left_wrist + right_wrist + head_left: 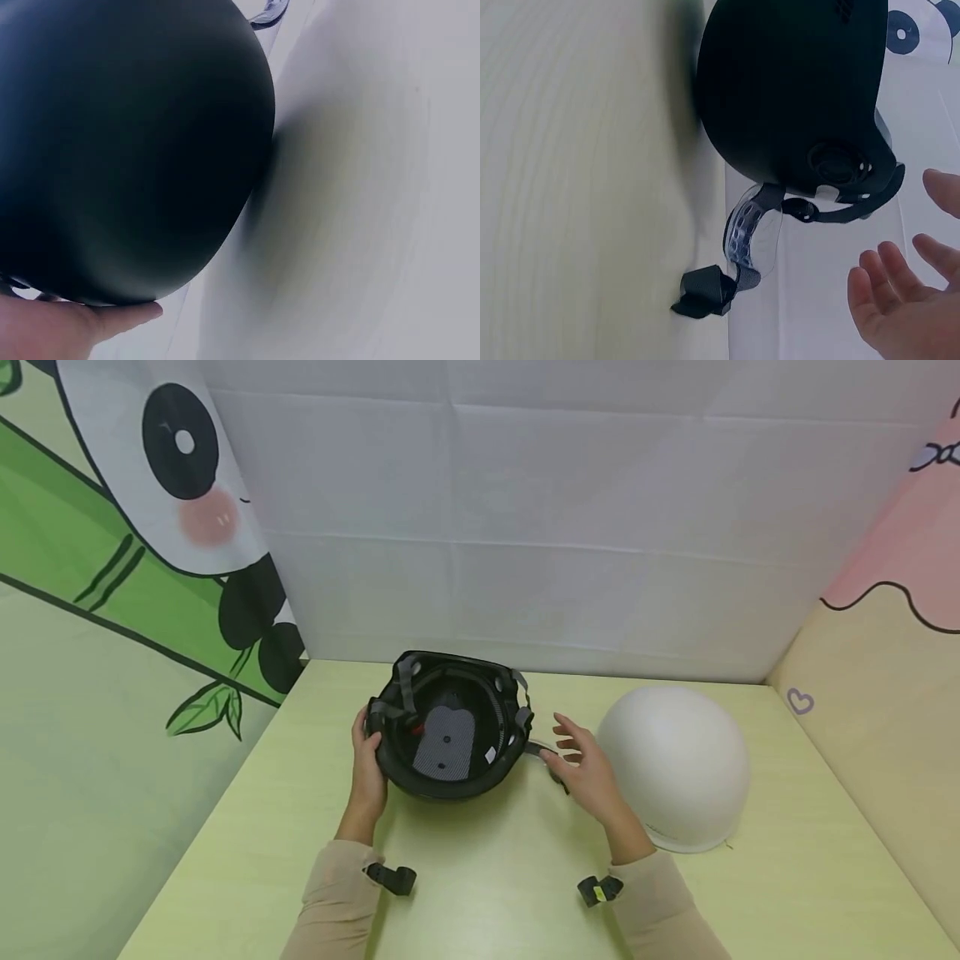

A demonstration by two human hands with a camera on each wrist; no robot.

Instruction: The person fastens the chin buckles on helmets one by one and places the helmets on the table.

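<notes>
Black helmet (444, 743), one, between two grips (367, 777) (591, 772).

This is looking like a small booth, in what kind of building one cannot tell: a creased white backdrop (525, 510) is rising behind a pale table (465, 893), a panda print (202, 518) is covering the left side, and a pink-and-cream print (892, 652) is closing the right.
</notes>
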